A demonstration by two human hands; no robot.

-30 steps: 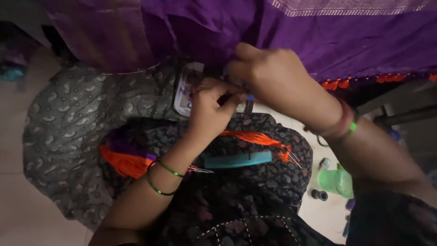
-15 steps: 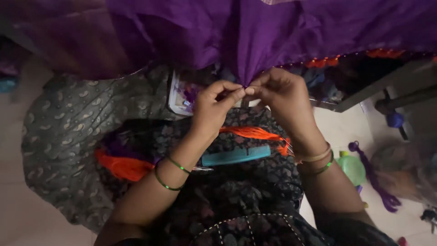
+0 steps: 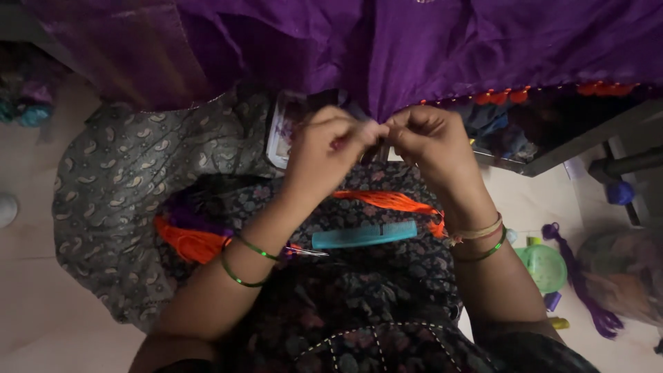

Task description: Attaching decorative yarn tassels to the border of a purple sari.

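Far to the left of the fingers, a grey patterned cloth spreads over the pale floor. Nearer, below and left of the left wrist, a bundle of orange thread lies on the dark floral lap, with purple strands beside it.

The left hand is closed, thumb and forefinger pinched on the hanging edge of the purple fabric, which drapes down from above and comes to a gathered point just between the two hands. The right hand is also closed, its fingertips pinched on the same gathered point, touching or nearly touching the left fingertips. Whether a thread or needle sits inside the pinch cannot be told.

Below the fingers, a teal comb rests across the lap, with a second orange thread strand just above it. Right of the right wrist, a green container stands on the floor, with a purple thread tassel beyond it.

The likely risk is the slippery fabric sliding out of so small a pinch, since its hanging weight pulls against the fingertips. The loose orange strand near the right wrist could also snag on the bangles and tangle.
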